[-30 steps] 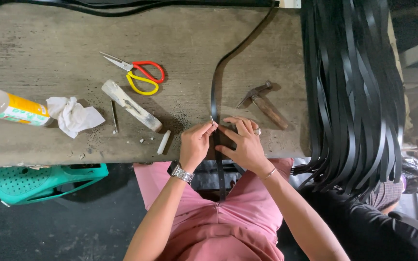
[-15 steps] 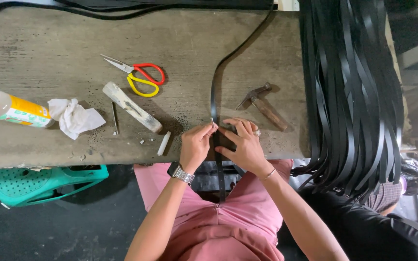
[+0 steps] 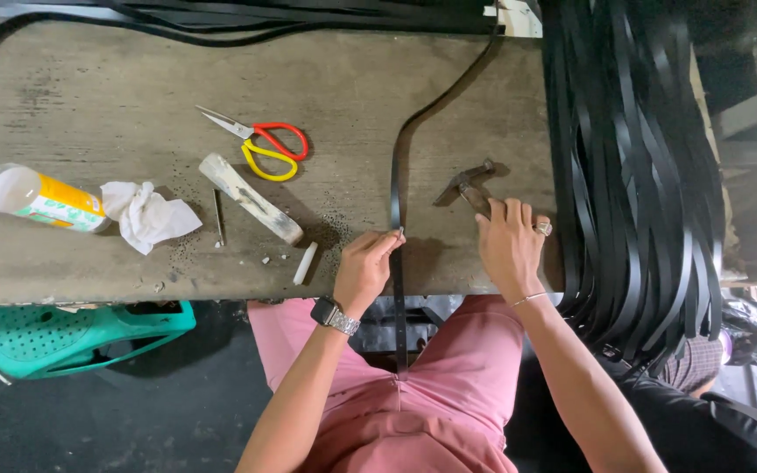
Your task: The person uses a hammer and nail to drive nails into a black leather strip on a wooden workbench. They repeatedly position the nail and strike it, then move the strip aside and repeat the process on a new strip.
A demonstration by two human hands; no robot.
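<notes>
A narrow black strap (image 3: 394, 175) runs from the table's far edge to its front edge and hangs down over my lap. My left hand (image 3: 365, 267), with a wristwatch on the wrist, pinches a small pale metal pin (image 3: 399, 232) against the strap near the front edge. To the right, my right hand (image 3: 510, 245) lies with spread fingers on the handle of a hammer (image 3: 466, 182). Its head points away from me and most of the handle is hidden under the palm.
Red-and-yellow scissors (image 3: 265, 144), a pale wooden stick (image 3: 251, 200), a thin nail (image 3: 218, 217), a crumpled white cloth (image 3: 146, 215) and a yellow-labelled bottle (image 3: 37, 197) lie on the worn wooden table (image 3: 89, 96). Many black straps (image 3: 633, 175) hang at the right. A green basket (image 3: 81, 337) sits below.
My right hand left the strap and moved right onto the hammer handle. My left hand stays at the strap, now pinching the pin alone.
</notes>
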